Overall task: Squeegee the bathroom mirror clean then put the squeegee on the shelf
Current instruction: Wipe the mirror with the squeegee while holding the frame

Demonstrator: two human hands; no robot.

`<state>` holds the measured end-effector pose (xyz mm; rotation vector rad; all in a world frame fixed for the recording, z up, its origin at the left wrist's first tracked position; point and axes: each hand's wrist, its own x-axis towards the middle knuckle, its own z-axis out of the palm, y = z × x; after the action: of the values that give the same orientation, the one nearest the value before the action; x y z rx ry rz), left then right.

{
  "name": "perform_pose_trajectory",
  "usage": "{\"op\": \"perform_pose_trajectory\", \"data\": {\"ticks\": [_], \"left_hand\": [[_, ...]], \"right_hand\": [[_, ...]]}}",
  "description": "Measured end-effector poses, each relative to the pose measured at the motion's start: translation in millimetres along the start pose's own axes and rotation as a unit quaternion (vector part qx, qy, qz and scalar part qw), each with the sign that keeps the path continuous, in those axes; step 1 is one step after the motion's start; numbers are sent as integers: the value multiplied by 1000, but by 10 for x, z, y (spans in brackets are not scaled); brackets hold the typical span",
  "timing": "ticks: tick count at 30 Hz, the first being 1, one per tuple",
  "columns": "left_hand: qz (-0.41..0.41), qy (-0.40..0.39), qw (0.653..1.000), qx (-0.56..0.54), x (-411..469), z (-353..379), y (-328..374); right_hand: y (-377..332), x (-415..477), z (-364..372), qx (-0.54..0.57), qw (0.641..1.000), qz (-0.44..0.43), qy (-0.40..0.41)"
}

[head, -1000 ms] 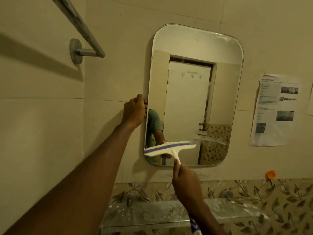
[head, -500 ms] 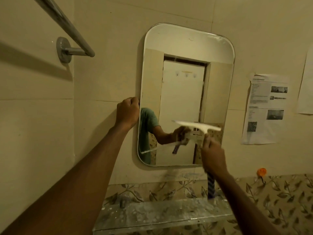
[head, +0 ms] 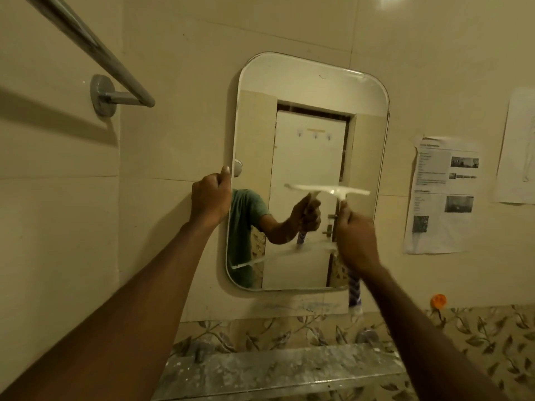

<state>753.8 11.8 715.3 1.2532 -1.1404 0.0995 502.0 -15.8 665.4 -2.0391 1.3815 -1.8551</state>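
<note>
A rounded rectangular mirror (head: 312, 117) hangs on the beige tiled wall. My right hand (head: 354, 238) grips the handle of a white squeegee (head: 330, 190), whose blade lies level against the glass at mid height on the right side. The handle's blue-striped end sticks out below my wrist. My left hand (head: 210, 195) grips the mirror's left edge at mid height, thumb up on the rim. A dusty glass shelf (head: 275, 369) runs along the wall beneath the mirror.
A chrome towel rail (head: 95, 53) juts out at the upper left. Printed paper sheets (head: 443, 195) are stuck to the wall right of the mirror. An orange hook (head: 438, 300) sits above the leaf-patterned tile band.
My right hand lifted the squeegee from the mirror's lower left up and across to mid height on the right side. My left hand kept its hold on the mirror's edge.
</note>
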Motion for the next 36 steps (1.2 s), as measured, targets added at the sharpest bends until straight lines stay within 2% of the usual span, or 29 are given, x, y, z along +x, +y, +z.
{"op": "perform_pose_trajectory", "data": {"ticks": [4,7,10,15,19,24,28,33,36], "left_hand": [[-26,-30,999,4,65,-31,-17],[-65,-78,995,13,102,-115,13],[-59,-76,995,35,126,-183,73],[-9,-33,999,-3,353,-230,426],[1,-22,1000,-20,597,-200,789],[-2,-7,1000,-1,722,-104,813],[14,-7,1000,8,806,-104,759],[17,19,999,27,775,-33,751],[13,25,999,23,737,-16,754]], "right_hand": [[237,-832,316,-50,997,30,-56],[242,-947,283,-67,994,34,-80],[67,-565,98,-5,999,10,-39],[-366,436,-345,47,999,-7,15],[-746,1127,-616,30,998,-11,45],[-995,1616,-725,-16,999,-28,39],[-657,1281,-584,-21,999,-27,7],[82,160,-180,0,1000,16,-26],[148,-128,-198,-33,996,43,-65]]}}
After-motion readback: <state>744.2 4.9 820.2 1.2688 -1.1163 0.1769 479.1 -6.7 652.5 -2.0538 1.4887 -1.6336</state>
